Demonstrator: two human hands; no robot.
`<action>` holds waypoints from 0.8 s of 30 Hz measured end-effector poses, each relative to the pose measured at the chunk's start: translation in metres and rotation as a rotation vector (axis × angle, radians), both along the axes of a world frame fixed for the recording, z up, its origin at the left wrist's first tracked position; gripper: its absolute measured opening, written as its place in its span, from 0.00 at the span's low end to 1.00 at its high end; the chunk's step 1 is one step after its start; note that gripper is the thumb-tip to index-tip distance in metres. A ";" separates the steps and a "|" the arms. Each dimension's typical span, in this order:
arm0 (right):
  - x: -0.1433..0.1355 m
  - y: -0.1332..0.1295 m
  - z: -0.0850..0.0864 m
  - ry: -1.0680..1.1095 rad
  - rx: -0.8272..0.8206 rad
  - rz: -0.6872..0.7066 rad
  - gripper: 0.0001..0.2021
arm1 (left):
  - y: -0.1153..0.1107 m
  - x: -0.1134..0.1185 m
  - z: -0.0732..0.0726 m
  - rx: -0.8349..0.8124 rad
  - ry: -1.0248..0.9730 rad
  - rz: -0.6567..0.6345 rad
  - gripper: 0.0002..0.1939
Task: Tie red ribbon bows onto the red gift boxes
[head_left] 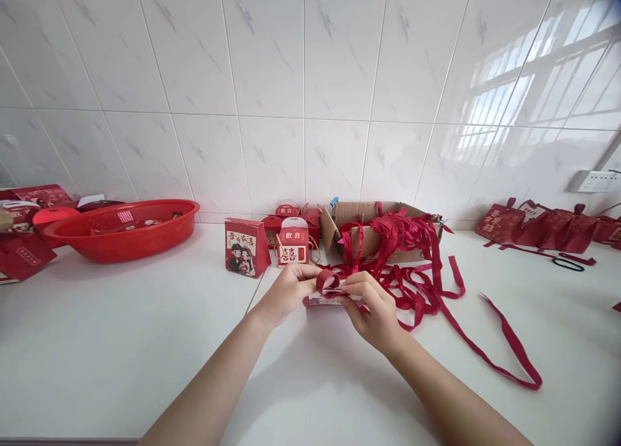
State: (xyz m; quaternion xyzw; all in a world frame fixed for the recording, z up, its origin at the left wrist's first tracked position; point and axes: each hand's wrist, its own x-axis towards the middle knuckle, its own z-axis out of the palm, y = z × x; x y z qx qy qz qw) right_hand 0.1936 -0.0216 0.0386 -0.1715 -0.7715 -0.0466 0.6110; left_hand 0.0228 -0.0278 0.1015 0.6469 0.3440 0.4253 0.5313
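A small red gift box (324, 300) is between my two hands at the middle of the table, its lower part pale and printed. A loop of dark red ribbon (326, 278) stands up at its top. My left hand (290, 290) pinches the ribbon and the box top from the left. From the right, my right hand (372, 307) grips the top edge, with thumb and fingers closed on it. My fingers hide much of the box. Just behind are a red box with a cartoon couple (242, 248) and a red-and-white box with a rope handle (293, 245).
A cardboard box (334, 235) spills tangled red ribbons (402, 232) onto the white table (121, 355). One long ribbon strand (514, 349) trails right. A red plastic basket (121, 245) stands left. Several red gift boxes (543, 226) and a black loop (567, 265) lie at right.
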 end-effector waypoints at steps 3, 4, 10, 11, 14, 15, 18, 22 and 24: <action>0.000 0.000 0.001 0.000 0.000 -0.006 0.11 | 0.000 0.000 0.000 0.002 -0.008 -0.014 0.06; 0.000 -0.001 0.001 0.002 -0.002 -0.006 0.11 | 0.000 0.001 -0.001 0.006 -0.011 -0.007 0.06; 0.000 -0.001 0.001 -0.009 -0.010 0.003 0.11 | 0.002 -0.001 -0.004 0.050 -0.025 -0.019 0.10; 0.000 -0.001 0.001 -0.011 -0.010 0.002 0.11 | 0.002 -0.002 -0.005 0.062 -0.021 -0.033 0.10; 0.002 -0.001 0.000 -0.003 -0.019 -0.003 0.11 | 0.004 -0.003 -0.007 0.104 -0.017 -0.068 0.05; 0.002 0.000 0.000 -0.002 -0.025 -0.005 0.11 | 0.004 -0.003 -0.008 0.117 -0.025 -0.077 0.06; 0.004 0.001 -0.001 -0.002 -0.045 -0.020 0.11 | 0.007 -0.005 -0.014 0.146 -0.064 -0.104 0.08; 0.006 0.001 -0.001 -0.006 -0.037 -0.059 0.11 | 0.014 -0.010 -0.022 0.147 -0.082 -0.163 0.09; 0.006 0.001 0.000 -0.001 -0.027 -0.072 0.11 | 0.016 -0.012 -0.024 0.152 -0.063 -0.186 0.12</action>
